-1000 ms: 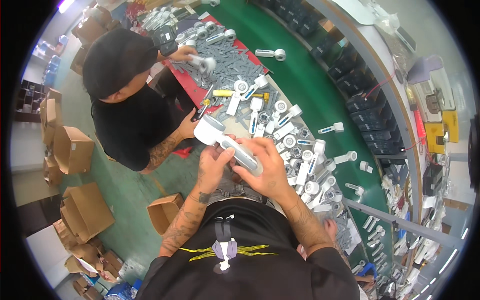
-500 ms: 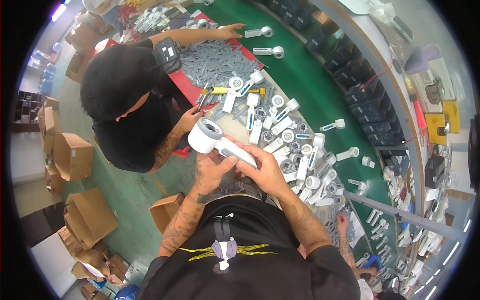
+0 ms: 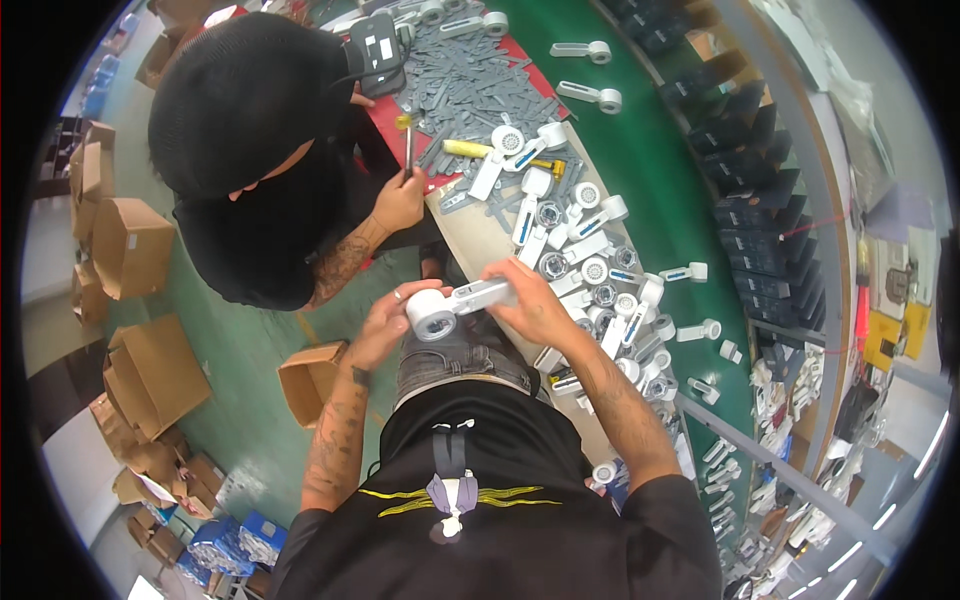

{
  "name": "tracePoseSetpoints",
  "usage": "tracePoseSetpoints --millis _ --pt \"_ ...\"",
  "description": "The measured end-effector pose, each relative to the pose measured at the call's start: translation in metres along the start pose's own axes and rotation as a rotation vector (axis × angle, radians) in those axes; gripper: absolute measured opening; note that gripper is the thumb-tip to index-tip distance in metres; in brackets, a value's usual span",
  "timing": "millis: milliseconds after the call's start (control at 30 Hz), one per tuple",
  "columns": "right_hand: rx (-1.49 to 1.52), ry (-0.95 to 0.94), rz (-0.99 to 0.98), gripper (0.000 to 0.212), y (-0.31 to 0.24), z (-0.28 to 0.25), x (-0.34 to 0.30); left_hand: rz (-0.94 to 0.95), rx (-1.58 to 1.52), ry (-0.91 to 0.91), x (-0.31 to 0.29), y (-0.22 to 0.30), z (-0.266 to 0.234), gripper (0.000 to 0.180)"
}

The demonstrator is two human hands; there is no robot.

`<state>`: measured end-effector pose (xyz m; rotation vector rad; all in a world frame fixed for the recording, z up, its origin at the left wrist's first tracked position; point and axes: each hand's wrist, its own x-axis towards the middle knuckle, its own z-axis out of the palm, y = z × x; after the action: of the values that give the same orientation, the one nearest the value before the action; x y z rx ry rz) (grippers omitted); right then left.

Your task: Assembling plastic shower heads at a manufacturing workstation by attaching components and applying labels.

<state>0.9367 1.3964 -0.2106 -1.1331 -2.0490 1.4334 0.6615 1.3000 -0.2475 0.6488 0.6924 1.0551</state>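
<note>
A white handheld fan (image 3: 432, 315) with a round head and a grey-panelled handle is held in front of my waist. My right hand (image 3: 530, 308) is closed round the handle's end. The fingers of my left hand (image 3: 378, 326), one with a ring, grip the left side of the round head. The handle points to the right, toward the table. Beside my right hand, a heap of similar white fans (image 3: 595, 270) lies on the table, some showing round grilles or open heads.
On the left, a co-worker in black (image 3: 260, 160) holds a slim tool (image 3: 408, 150). Grey strip-shaped parts (image 3: 465, 85) and a yellow-handled tool (image 3: 468, 149) lie on the table. Several fans rest on the green surface (image 3: 640, 180) beyond. Cardboard boxes (image 3: 155, 375) stand on the floor.
The fan has turned, so its handle now points right and its head faces another way. My left hand has shifted from the handle to the head. The view has moved too.
</note>
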Motion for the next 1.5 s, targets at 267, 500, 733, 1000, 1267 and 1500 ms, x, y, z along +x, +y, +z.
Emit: tracePoseSetpoints --millis 267,500,733,1000,1267,1500 --pt "-0.312 -0.125 -0.348 0.024 0.101 0.026 0.102 -0.211 1.259 0.229 0.097 -0.109 -0.019 0.041" --pt "-0.369 0.071 -0.089 0.018 0.146 0.075 0.152 -0.066 1.542 0.317 0.104 -0.181 -0.044 0.036" --pt "-0.484 0.18 -0.049 0.017 0.164 0.091 0.141 -0.408 1.407 0.245 0.11 -0.154 -0.03 0.033" --pt "-0.303 0.109 -0.217 0.03 0.137 0.034 0.106 -0.214 1.6 0.185 0.109 -0.087 -0.01 0.049" --pt "0.435 0.527 0.579 0.028 0.154 -0.166 0.024 0.219 1.345 0.309 0.152 -0.005 0.062 0.066" --pt "0.508 0.975 0.617 0.048 0.3 -0.26 0.025 0.086 1.246 0.297 0.122 -0.035 0.023 0.04"
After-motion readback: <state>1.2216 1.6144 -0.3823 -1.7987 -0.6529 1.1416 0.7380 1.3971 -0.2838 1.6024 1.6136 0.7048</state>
